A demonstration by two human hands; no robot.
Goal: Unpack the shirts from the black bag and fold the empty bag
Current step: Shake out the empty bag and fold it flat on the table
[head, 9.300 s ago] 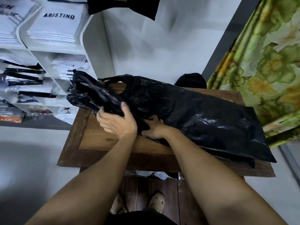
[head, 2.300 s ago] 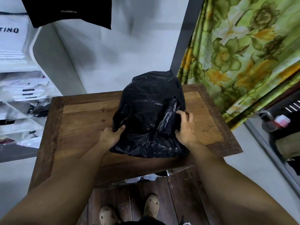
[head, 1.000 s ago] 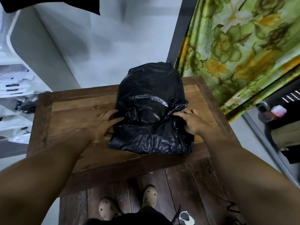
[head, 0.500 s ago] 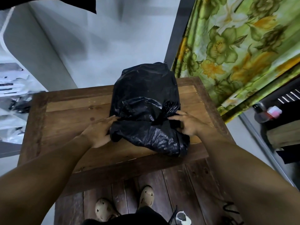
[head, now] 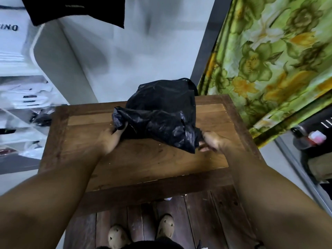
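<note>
The black plastic bag (head: 161, 114) lies crumpled and partly folded on the far half of the wooden table (head: 143, 164). Its near edge is raised off the wood. My left hand (head: 110, 139) grips the bag's near left corner, thumb over the plastic. My right hand (head: 211, 141) pinches the near right corner, its fingers partly hidden under the bag. No shirts lie on the table. Both hands are blurred by motion.
White shelves (head: 23, 108) with packed shirts stand at the left. A black garment (head: 75, 9) hangs above them. A green flowered curtain (head: 269, 65) hangs at the right, with a dark shelf (head: 312, 141) of small items below it. My feet (head: 142, 230) stand on wooden planks.
Both hands have lifted the bag's near edge and carried it away from me, leaving bare wood where the bag lay. The bag looks smaller and more bunched.
</note>
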